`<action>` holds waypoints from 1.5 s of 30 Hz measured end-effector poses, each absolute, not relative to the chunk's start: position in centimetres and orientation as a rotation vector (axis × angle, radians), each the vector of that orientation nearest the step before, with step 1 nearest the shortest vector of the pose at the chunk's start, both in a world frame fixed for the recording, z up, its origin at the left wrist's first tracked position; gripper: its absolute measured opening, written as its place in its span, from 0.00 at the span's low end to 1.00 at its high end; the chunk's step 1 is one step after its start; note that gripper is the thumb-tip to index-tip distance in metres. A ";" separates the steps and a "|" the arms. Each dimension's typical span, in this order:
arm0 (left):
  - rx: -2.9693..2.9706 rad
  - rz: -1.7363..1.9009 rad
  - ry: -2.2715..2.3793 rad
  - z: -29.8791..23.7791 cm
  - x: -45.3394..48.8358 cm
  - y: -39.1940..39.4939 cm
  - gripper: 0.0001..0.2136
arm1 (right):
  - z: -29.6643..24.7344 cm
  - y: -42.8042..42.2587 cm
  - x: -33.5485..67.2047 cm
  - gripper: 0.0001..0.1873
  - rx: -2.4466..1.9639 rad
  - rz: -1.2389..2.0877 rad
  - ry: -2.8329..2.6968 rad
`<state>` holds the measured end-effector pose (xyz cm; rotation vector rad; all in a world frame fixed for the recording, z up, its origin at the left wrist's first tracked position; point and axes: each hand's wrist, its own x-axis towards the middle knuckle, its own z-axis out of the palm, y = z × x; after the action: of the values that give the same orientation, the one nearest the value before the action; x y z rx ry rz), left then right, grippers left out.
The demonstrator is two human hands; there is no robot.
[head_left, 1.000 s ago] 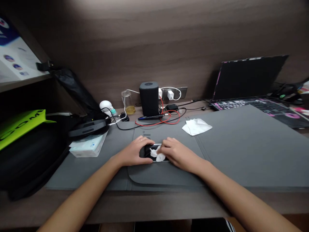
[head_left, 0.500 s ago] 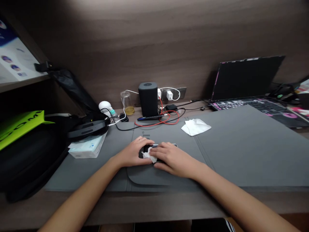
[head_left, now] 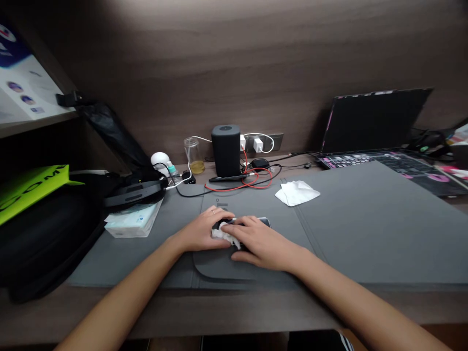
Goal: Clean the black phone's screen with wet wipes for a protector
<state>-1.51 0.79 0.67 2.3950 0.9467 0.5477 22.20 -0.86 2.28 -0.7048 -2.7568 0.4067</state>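
1. Spanning the front edge of the worktop (head_left: 234,314), two bare forearms reach in over one grey mat (head_left: 365,229).
2. Two hands meet over one phone (head_left: 265,222), which lies on the mat, nearer the worktop's front edge than its back edge and about midway along. The left hand (head_left: 199,230) grips the phone's left end between thumb and fingers; one ring shows on it. The right hand (head_left: 261,243) is spread rather than clenched, thumb apart from the fingers, its fingertips pressing one crumpled tissue (head_left: 222,235) onto the phone.
3. Toward the worktop's left end sits one black bag (head_left: 51,243) with one lime-green piece (head_left: 32,187) on top. Beside it, one tissue pack (head_left: 133,224) lies on the mat's left part, one dark device (head_left: 135,193) over it.
4. Farther off, right of the hands, one flat tissue (head_left: 297,193) lies alone on the mat; that makes two loose tissues.
5. Along the back edge stand one small bottle (head_left: 173,171), one glass jar (head_left: 193,158) with yellowish liquid low inside, and one black speaker (head_left: 226,153). One red cable (head_left: 268,181) loops just right of the speaker.
6. Near the back right corner, one laptop (head_left: 376,122) stands open. Two white plugs (head_left: 258,145) sit in the wall behind.
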 end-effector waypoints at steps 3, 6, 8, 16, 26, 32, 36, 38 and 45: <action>2.388 0.552 0.947 0.7 -1.5 0.8 0.27 | 2.5 -0.9 22.1 0.36 -0.710 0.433 -2.760; 2.382 0.541 0.953 0.8 -1.5 0.8 0.28 | 2.6 -0.8 22.2 0.30 -0.838 0.430 -2.721; 2.388 0.544 0.951 0.7 -1.5 0.8 0.28 | 2.6 -0.8 22.2 0.32 -0.843 0.430 -2.712; 2.400 0.542 0.941 0.7 -1.5 0.8 0.27 | 2.4 -0.5 22.0 0.47 -0.772 0.468 -2.698; 2.397 0.541 0.966 0.8 -1.5 0.7 0.29 | 3.1 0.1 23.7 0.39 -0.813 0.499 -2.708; 2.406 0.540 0.958 0.7 -1.6 0.8 0.29 | 3.6 0.5 25.2 0.34 -0.866 0.556 -2.697; 2.402 0.554 0.944 0.7 -1.5 0.8 0.28 | 3.4 0.1 23.8 0.34 -0.721 0.595 -2.736; 2.402 0.552 0.948 0.7 -1.5 0.8 0.28 | 3.6 0.3 24.2 0.30 -0.752 0.610 -2.730; 2.409 0.528 0.961 0.8 -1.6 0.8 0.28 | 4.6 1.7 28.6 0.22 -0.976 0.748 -2.626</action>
<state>-1.62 0.80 0.77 2.4088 0.9610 0.5278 28.62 1.75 4.59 -0.9757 -2.6261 0.7482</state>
